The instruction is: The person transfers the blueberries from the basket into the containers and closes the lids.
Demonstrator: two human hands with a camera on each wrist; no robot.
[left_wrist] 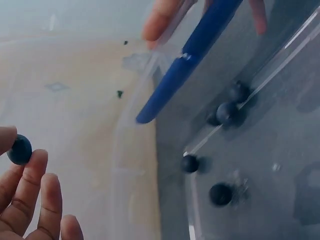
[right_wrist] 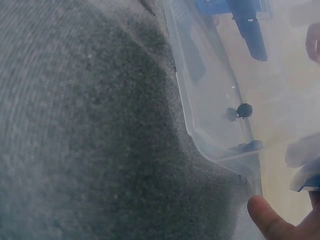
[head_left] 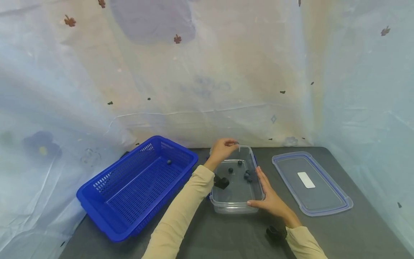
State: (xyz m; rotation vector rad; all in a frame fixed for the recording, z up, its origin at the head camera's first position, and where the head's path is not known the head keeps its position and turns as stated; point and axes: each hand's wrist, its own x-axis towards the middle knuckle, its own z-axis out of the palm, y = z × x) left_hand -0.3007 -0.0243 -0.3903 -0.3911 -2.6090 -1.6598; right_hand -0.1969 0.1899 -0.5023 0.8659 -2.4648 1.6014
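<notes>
The right hand (head_left: 270, 199) lies nearest, fingers straight and flat against the near right side of the clear tub (head_left: 226, 207), thumb along its front corner. The tub stands on the grey table (head_left: 355, 233), between the blue basket (head_left: 97, 201) and the clear lid (head_left: 339, 207). Several small dark balls (head_left: 247, 176) lie on its floor toward the far end. The left hand (head_left: 222, 148) is raised over the tub's far left corner, fingers curled; the left wrist view shows it pinching one dark ball (left_wrist: 20, 149) between the fingertips. The basket sits just left of the tub, with a single ball (head_left: 169, 162) resting on its slotted floor. The lid lies flat to the right, apart from the tub. Pale sheeting (head_left: 207, 79) hangs behind the table.
</notes>
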